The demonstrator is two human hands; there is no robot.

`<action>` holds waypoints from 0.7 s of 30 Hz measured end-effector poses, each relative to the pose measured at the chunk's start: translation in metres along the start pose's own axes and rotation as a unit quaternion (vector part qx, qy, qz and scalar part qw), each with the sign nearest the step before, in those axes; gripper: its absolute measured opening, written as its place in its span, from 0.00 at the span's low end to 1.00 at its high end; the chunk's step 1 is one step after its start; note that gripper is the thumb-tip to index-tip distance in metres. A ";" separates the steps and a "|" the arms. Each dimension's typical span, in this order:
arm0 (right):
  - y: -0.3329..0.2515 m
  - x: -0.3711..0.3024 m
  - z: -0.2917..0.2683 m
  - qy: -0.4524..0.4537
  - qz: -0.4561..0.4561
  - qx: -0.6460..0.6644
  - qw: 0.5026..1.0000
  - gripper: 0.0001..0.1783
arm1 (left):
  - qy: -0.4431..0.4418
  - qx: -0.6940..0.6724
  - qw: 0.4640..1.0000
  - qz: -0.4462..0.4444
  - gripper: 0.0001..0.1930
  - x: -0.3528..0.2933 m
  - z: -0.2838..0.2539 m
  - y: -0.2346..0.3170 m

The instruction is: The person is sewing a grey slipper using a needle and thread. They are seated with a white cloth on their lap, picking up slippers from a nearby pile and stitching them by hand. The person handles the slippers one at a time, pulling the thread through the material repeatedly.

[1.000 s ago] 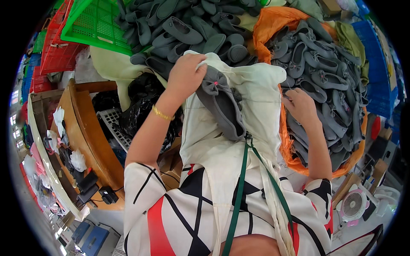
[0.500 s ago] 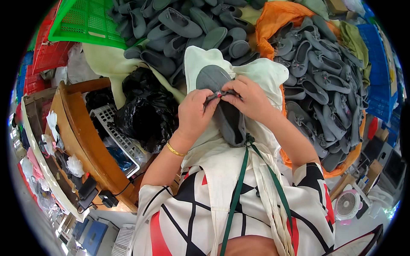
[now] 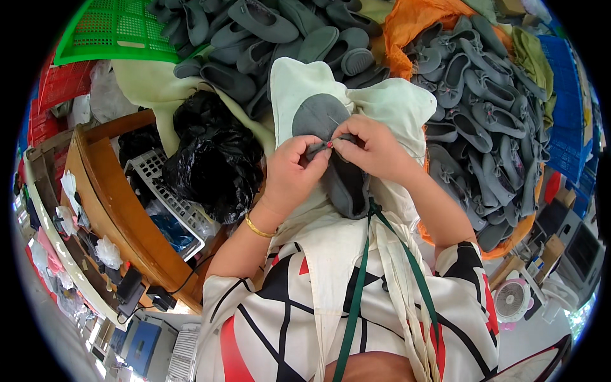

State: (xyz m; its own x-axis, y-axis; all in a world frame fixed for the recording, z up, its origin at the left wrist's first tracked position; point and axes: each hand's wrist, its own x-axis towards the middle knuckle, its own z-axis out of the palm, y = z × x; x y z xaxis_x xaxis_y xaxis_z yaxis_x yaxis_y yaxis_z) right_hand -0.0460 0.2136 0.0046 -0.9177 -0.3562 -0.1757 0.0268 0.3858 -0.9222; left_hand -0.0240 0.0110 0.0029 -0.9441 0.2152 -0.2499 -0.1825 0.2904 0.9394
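Note:
A grey fabric slip-on shoe (image 3: 321, 118) lies on the pale cloth over my lap, its toe pointing away from me. At its opening sits a grey bow with a small red bead at the centre. My left hand (image 3: 294, 167) pinches the bow's left loop between thumb and fingers. On the other side my right hand (image 3: 367, 146) grips the right loop close to the bead. Both hands meet over the shoe's throat, and their fingers partly cover the bow. A white apron (image 3: 331, 267) with dark green ties spreads beneath.
A large heap of plain grey shoes (image 3: 254, 57) lies ahead beside a green crate (image 3: 121, 32). To the right, an orange sack (image 3: 407, 25) holds many bowed shoes (image 3: 490, 121). At left are a black plastic bag (image 3: 216, 159), a white basket (image 3: 184, 216) and a wooden drawer (image 3: 121, 204).
The view has shifted slightly. My hands remain on the bow, with the right fingertips and thumb moved a little around the bead. The shoe stays in place on the cloth.

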 end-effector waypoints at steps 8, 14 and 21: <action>-0.008 -0.018 -0.001 -0.042 0.025 -0.117 0.992 0.16 | -0.013 -0.187 0.972 -0.140 0.09 0.015 -0.009 0.000; -0.008 -0.017 -0.017 0.151 -0.071 -0.335 0.927 0.14 | 0.012 -0.241 0.950 -0.199 0.12 0.017 -0.007 0.017; -0.028 0.010 0.009 0.249 0.065 0.667 0.699 0.16 | 0.034 -0.238 0.952 -0.191 0.12 0.018 -0.002 0.016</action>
State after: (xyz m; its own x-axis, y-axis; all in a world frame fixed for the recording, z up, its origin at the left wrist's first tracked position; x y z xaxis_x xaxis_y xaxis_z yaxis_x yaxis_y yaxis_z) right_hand -0.0525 0.1915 0.0252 -0.8880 0.0766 -0.4535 0.1639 -0.8685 -0.4677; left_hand -0.0443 0.0180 0.0142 -0.7964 0.1132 -0.5941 -0.6046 -0.1235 0.7869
